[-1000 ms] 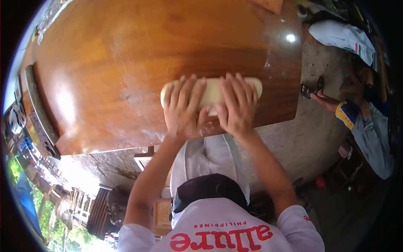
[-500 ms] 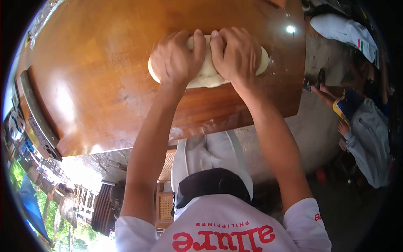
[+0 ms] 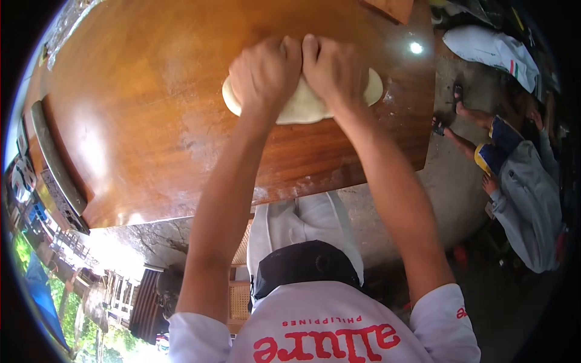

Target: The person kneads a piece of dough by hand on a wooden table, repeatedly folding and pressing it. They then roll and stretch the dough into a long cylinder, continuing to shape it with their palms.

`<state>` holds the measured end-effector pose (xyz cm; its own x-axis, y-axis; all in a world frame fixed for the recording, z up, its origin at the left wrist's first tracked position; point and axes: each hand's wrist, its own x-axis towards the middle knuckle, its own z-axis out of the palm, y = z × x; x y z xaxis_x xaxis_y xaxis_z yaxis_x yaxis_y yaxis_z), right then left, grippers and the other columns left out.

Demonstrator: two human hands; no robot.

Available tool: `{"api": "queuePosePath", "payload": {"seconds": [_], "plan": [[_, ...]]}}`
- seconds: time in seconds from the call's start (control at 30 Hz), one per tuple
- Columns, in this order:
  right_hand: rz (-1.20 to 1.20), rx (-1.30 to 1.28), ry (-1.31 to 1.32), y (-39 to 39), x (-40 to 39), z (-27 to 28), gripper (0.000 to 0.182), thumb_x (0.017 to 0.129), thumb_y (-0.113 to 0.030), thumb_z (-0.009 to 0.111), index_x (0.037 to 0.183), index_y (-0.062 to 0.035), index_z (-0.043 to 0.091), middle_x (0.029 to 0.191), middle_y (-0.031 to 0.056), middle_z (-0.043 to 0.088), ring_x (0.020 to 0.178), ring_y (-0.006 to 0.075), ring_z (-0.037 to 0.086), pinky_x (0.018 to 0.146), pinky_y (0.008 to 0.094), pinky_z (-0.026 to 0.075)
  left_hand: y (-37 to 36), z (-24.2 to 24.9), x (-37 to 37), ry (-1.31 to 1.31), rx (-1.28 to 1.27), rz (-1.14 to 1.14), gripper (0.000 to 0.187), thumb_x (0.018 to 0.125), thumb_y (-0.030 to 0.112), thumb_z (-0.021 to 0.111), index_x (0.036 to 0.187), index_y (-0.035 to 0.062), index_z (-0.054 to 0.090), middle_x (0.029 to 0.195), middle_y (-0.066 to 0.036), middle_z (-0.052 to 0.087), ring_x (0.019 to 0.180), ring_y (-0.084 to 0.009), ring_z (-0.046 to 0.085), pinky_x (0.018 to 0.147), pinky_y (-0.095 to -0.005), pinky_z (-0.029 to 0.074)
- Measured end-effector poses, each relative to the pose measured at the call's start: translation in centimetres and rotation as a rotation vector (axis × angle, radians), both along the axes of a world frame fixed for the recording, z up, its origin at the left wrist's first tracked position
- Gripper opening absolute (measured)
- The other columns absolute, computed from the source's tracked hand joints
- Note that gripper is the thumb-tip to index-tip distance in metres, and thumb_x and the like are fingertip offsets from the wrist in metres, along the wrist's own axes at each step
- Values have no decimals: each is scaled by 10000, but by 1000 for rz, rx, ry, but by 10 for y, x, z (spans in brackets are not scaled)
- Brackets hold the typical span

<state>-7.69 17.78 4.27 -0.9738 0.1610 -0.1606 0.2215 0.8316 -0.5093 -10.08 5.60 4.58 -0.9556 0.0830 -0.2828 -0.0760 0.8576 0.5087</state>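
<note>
A smooth, pale, elongated piece of dough (image 3: 302, 107) lies on the wooden table (image 3: 163, 139). My left hand (image 3: 263, 68) presses on its left part, and my right hand (image 3: 336, 68) presses on its right part. Both hands are closed over the dough's far side, with the thumbs side by side near the middle. Motion blurs the fingers a little, and the palms are hidden. The dough's rounded ends stick out past each hand, and its near edge shows between my wrists.
A wooden piece (image 3: 393, 8) sits at the table's far edge. Along the left end runs a grey curved bar (image 3: 55, 157). On the floor to the right are a white sack (image 3: 493, 51) and a person in grey clothing (image 3: 526, 193). A woven-panel chair (image 3: 239, 296) stands beside my legs.
My hands have moved slightly away from me and closer together, rolling over the dough. The dough's near edge looks rounder, and more of its left end shows.
</note>
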Motion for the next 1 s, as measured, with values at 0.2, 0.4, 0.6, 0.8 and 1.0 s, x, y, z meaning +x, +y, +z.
{"api": "queuePosePath", "payload": {"seconds": [0.2,0.4,0.6,0.8,1.0], "plan": [[179,105,522,-20,169,-44,271,930,-347,499,873,-135,659,961,90,657,895,293,603,833,478,392,-54,-39,159,550,126,-304,239,816,346,570,795,123,656,907,-100,661,804,-273,584,841,-431,440],[-79,-78,-168,-8,1,-6,190,904,-233,560,839,-89,666,881,127,642,754,345,574,736,533,427,-2,-2,1,-101,15,49,171,845,240,606,814,73,624,787,-157,602,735,-373,572,661,-471,456],[205,9,636,-19,153,-40,214,891,-274,553,857,-102,674,870,92,634,753,294,567,663,444,365,-53,-45,163,561,185,-215,225,834,359,574,770,153,639,865,-66,622,839,-309,569,806,-511,412],[-10,120,359,-14,2,-23,228,919,-245,541,768,-108,641,794,125,657,734,332,604,684,483,423,-2,-12,-12,107,42,68,289,911,314,557,744,98,653,749,-170,661,759,-359,632,731,-474,492],[144,-5,617,-26,138,-34,258,951,-322,509,829,-126,626,858,81,613,778,266,574,746,462,387,-46,-41,146,594,209,-146,246,862,322,564,787,109,661,795,-68,637,746,-284,591,776,-435,461]]}}
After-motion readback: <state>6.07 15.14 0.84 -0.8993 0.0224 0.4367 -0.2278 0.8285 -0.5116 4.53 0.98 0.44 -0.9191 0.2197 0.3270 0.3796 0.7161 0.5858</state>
